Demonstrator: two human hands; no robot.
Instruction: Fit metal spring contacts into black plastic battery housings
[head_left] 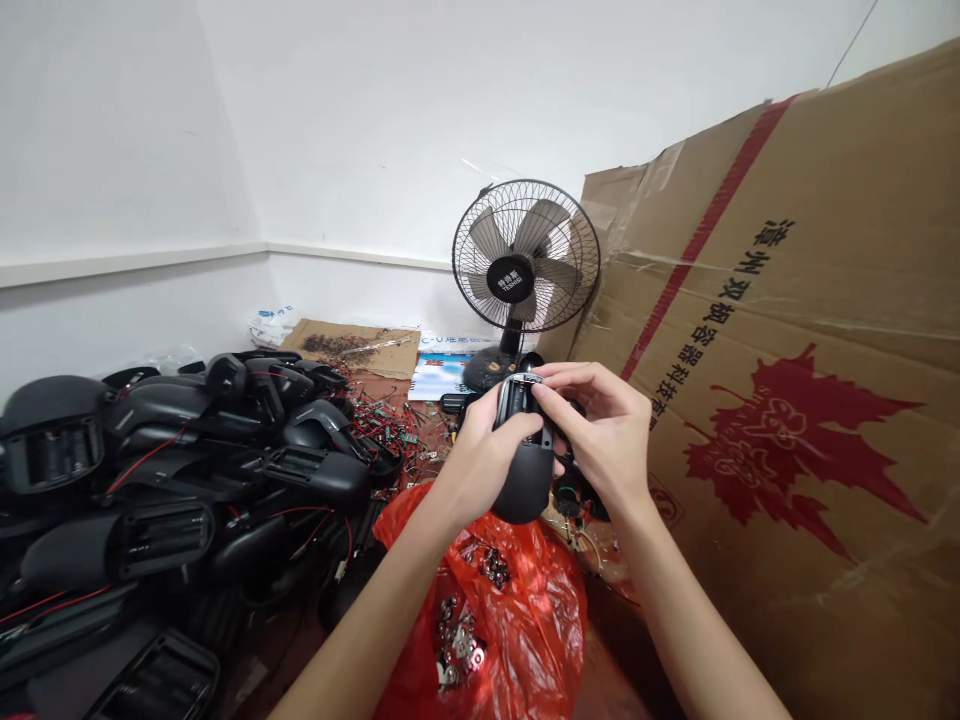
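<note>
A black plastic housing with an open battery compartment (523, 485) is held up in front of me, its rounded end pointing down. My left hand (487, 455) is closed around its left side, the thumb lying across the compartment. My right hand (600, 415) pinches at the housing's top edge with thumb and forefinger; whether a small part sits between those fingertips, I cannot tell. Just below hangs a red plastic bag (525, 610) with small shiny metal pieces (459, 640) in it.
Black housings (172, 480) with red wires are heaped at the left. Small wired boards (397, 425) lie behind the bag. A desk fan (517, 265) stands at the back, near a cardboard sheet (360, 345) with dark bits. A large cardboard box (787, 250) walls off the right.
</note>
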